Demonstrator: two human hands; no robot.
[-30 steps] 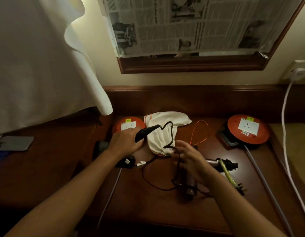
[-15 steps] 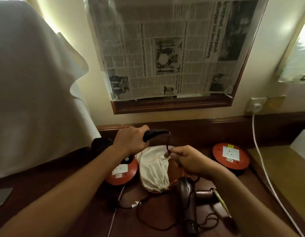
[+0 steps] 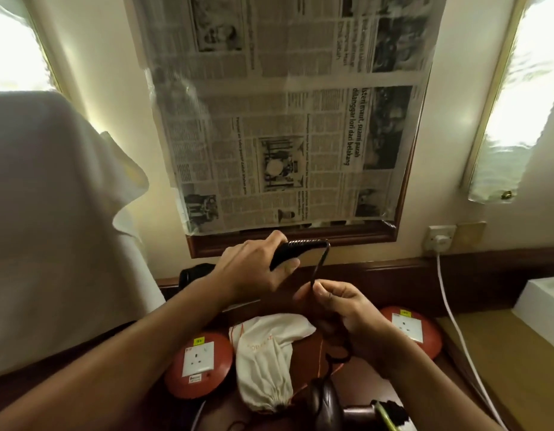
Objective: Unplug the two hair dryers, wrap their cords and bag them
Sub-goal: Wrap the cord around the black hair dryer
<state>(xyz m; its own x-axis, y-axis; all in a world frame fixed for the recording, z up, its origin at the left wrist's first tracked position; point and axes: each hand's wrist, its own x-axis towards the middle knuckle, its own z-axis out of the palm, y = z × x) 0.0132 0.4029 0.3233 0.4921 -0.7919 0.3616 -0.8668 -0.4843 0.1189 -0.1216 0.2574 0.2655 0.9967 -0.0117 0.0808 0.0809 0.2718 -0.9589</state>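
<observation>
The hair dryer [image 3: 285,255] is being held up above the bench [image 3: 378,381], its rigid handle clamped in the left hand [image 3: 253,269]. The right hand [image 3: 341,309] is pinching its limp, springy cord [image 3: 319,265] just below the ribbed collar, likely the best place to start wrapping.

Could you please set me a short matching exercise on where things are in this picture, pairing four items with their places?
Items:
1. hair dryer handle
2. black cord
3. cloth bag
4. white plug

Places:
A. in the wall socket at the right
B. lying on the desk between the two red socket reels
C. held up in the left hand
D. pinched in the right hand

Pairs: 1-C, 2-D, 3-B, 4-A
</observation>
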